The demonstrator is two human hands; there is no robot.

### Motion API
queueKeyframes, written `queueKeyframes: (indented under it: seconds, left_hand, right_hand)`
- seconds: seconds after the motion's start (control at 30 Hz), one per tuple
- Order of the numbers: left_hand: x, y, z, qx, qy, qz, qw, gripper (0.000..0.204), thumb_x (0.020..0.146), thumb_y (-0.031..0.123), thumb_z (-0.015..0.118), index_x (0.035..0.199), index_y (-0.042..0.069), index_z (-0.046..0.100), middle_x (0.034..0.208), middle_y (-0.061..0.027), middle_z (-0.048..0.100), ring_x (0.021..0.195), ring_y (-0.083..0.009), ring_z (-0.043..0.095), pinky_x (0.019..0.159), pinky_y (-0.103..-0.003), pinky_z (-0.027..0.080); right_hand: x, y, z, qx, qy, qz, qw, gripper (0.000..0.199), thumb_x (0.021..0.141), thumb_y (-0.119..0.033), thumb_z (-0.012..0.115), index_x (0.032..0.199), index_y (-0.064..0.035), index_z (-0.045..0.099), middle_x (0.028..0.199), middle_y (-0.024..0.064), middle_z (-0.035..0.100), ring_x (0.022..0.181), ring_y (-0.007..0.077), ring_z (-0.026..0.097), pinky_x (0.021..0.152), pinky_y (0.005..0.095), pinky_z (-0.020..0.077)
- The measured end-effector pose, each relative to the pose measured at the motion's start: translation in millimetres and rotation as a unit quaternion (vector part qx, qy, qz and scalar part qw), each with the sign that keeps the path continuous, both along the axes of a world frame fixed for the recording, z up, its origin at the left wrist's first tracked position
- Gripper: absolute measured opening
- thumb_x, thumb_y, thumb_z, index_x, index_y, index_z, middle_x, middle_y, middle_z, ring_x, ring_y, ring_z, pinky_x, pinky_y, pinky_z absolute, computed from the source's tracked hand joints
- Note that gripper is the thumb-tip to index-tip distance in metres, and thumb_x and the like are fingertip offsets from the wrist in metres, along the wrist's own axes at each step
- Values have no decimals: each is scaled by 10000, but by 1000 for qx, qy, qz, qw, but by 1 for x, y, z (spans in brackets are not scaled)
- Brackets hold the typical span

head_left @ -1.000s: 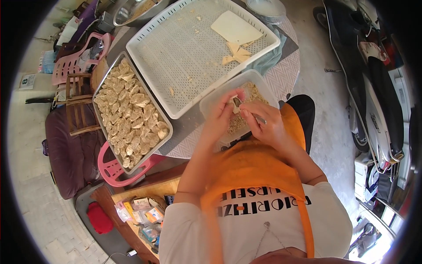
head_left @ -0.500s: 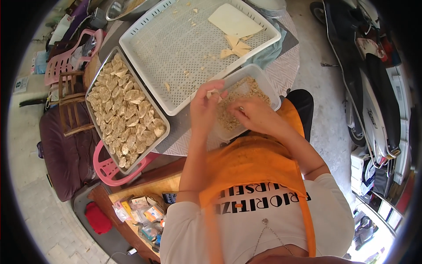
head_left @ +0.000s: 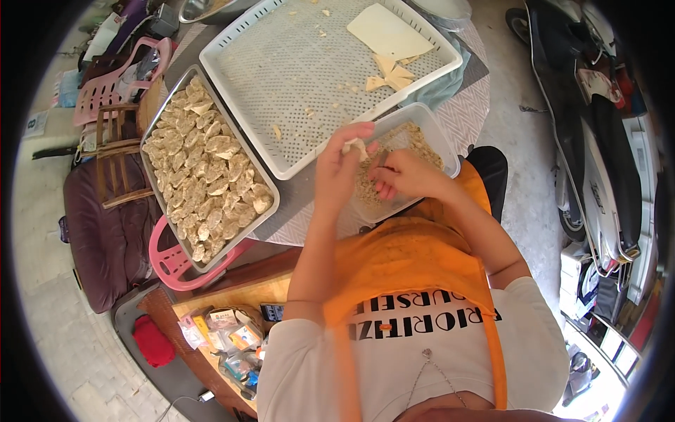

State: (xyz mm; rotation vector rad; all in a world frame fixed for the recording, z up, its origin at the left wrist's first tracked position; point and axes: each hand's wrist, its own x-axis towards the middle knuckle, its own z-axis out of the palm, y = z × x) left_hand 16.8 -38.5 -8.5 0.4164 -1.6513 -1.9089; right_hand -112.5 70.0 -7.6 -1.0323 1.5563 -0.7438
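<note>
My left hand [head_left: 339,172] is raised at the near left corner of a clear plastic container [head_left: 444,144]. Its fingers are closed around a small pale dough wrapper [head_left: 356,148]. Over the container, my right hand [head_left: 415,176] has its fingers pinched together on what looks like a thin dark stick or handle, mostly hidden. Crumbly brown minced filling [head_left: 420,144] lies in the container beneath it. Beyond, a white perforated tray [head_left: 281,63] carries a pale dough sheet [head_left: 389,32], several cut dough pieces [head_left: 385,74] and scraps.
At the left, a metal tray [head_left: 273,193] is filled with folded dumplings [head_left: 204,169]. A metal bowl [head_left: 193,10] stands at the far edge, and a teal cloth [head_left: 439,88] lies beside the white tray. A pink stool [head_left: 169,264] shows below the table; a motorbike [head_left: 598,141] stands right.
The whole view has shifted slightly. My right hand's fingers have turned and lifted a little above the filling, while my left hand keeps its hold on the wrapper.
</note>
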Motion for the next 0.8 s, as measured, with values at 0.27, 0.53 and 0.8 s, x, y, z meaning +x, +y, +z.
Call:
queueKeyframes:
  seconds: [0.27,0.53,0.8]
  left_hand:
    - [0,3,14,91,-68,-49,992,371,823,-65,360,1139,5,542,1208,-87,546,1109,-162,515,941,-310,444]
    - [-9,16,9,107,-130,-100,981,419,807,-55,366,1182,23,535,1224,-59,536,1087,-121,518,877,-251,447]
    - [-15,29,17,288,-47,-122,949,438,825,-57,376,1244,7,487,1242,-92,515,1163,-175,510,899,-302,472]
  right_hand:
    - [-27,29,26,-58,-216,-129,966,251,953,-191,483,994,24,606,772,84,643,636,141,625,599,239,510]
    - [-28,53,37,-225,-212,-300,902,223,959,-163,470,954,18,598,752,77,625,613,133,608,562,244,498]
    - [-11,51,34,-275,-93,-336,896,184,952,-102,483,929,38,600,779,72,629,631,115,614,560,220,504]
